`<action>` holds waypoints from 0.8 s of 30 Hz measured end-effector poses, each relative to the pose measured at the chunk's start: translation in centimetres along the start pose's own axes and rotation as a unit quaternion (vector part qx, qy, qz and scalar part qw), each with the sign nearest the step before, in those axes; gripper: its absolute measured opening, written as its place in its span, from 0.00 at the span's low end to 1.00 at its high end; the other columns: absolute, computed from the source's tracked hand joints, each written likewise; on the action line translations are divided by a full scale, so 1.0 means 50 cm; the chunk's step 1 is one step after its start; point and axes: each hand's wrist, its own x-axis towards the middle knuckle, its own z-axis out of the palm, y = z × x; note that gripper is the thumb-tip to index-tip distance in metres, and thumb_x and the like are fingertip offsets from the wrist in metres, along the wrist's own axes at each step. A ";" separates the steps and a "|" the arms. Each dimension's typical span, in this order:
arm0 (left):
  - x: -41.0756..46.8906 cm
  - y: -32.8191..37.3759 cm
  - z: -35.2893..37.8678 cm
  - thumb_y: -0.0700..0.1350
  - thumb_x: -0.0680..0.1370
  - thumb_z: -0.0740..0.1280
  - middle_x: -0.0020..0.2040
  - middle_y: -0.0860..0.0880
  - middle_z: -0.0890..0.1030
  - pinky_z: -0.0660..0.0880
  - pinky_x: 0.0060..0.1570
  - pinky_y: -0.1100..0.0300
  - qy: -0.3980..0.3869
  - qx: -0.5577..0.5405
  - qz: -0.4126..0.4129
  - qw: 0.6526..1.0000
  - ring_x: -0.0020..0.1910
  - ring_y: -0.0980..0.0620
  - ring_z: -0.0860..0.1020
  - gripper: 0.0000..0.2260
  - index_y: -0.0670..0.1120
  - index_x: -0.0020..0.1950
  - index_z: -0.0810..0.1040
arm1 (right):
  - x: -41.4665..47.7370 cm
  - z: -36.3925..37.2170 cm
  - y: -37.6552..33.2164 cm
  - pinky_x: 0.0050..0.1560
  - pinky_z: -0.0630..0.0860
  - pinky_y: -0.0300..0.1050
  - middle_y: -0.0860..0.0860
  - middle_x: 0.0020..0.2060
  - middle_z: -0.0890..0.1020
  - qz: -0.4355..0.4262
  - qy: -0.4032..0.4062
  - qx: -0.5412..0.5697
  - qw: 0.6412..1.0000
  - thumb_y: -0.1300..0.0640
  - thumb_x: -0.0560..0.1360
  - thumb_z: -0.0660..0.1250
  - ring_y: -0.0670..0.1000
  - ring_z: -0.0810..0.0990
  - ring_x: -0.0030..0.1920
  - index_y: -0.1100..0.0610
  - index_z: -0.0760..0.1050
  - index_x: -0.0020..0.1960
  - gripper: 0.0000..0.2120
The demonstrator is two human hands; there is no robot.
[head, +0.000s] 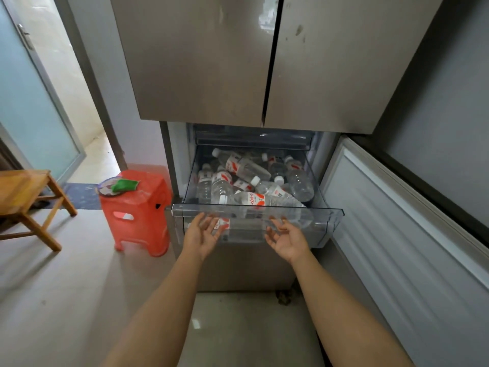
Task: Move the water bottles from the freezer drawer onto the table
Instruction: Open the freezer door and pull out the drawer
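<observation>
The clear freezer drawer (pixel 335 212) stands pulled out below the shut refrigerator doors (pixel 201 62), and the water bottles (pixel 248 169) lie heaped in it, crossing one another, none on a table yet. Both hands wait at the drawer's six o'clock, just before its front wall. The left hand (pixel 203 233) and right hand (pixel 287 239) are palm-up with fingers spread, holding nothing.

The nearest bottle (pixel 267 201) lies crosswise along the front rim, its white cap toward nine o'clock. It looks the easiest first pick. The bottles appear full, so each is probably heavy for its size, and hard if frozen. Cold plastic is likely slick with frost or wet, so a full wrap round the labelled middle seems safer than a pinch at the cap.

Labels are white with red marks and red characters, too blurred to read.

At the drawer's nine o'clock a red plastic stool (pixel 137 215) carries a plate (pixel 104 187) and a green cloth (pixel 124 185). Farther that way stands a low wooden table (pixel 23 186).
</observation>
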 end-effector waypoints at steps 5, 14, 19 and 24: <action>-0.021 0.004 0.012 0.44 0.80 0.59 0.70 0.40 0.66 0.74 0.41 0.52 0.015 0.007 -0.003 1.000 0.64 0.42 0.70 0.20 0.41 0.71 0.63 | -0.018 0.008 -0.008 0.48 0.71 0.49 0.56 0.48 0.78 0.000 0.009 -0.022 1.000 0.69 0.74 0.54 0.53 0.75 0.41 0.52 0.69 0.48 0.13; -0.010 -0.008 -0.001 0.42 0.80 0.59 0.55 0.41 0.75 0.79 0.30 0.57 0.003 -0.015 0.011 1.000 0.50 0.45 0.76 0.05 0.42 0.49 0.72 | -0.008 -0.016 -0.009 0.45 0.72 0.48 0.56 0.52 0.78 0.009 -0.014 -0.013 1.000 0.68 0.76 0.54 0.53 0.75 0.41 0.52 0.70 0.52 0.13; 0.000 -0.010 -0.010 0.42 0.80 0.58 0.52 0.42 0.77 0.79 0.31 0.57 0.000 -0.006 0.023 1.000 0.52 0.46 0.76 0.05 0.43 0.51 0.72 | 0.000 -0.005 -0.009 0.43 0.73 0.47 0.56 0.49 0.79 0.012 0.012 -0.008 1.000 0.67 0.76 0.55 0.53 0.75 0.40 0.52 0.70 0.50 0.12; 0.018 -0.012 -0.015 0.43 0.79 0.59 0.54 0.42 0.77 0.78 0.38 0.54 0.018 -0.009 0.030 0.999 0.53 0.47 0.77 0.12 0.42 0.62 0.68 | 0.002 -0.004 -0.021 0.41 0.72 0.47 0.56 0.49 0.79 0.022 0.018 -0.039 0.999 0.66 0.76 0.55 0.53 0.76 0.40 0.52 0.70 0.50 0.11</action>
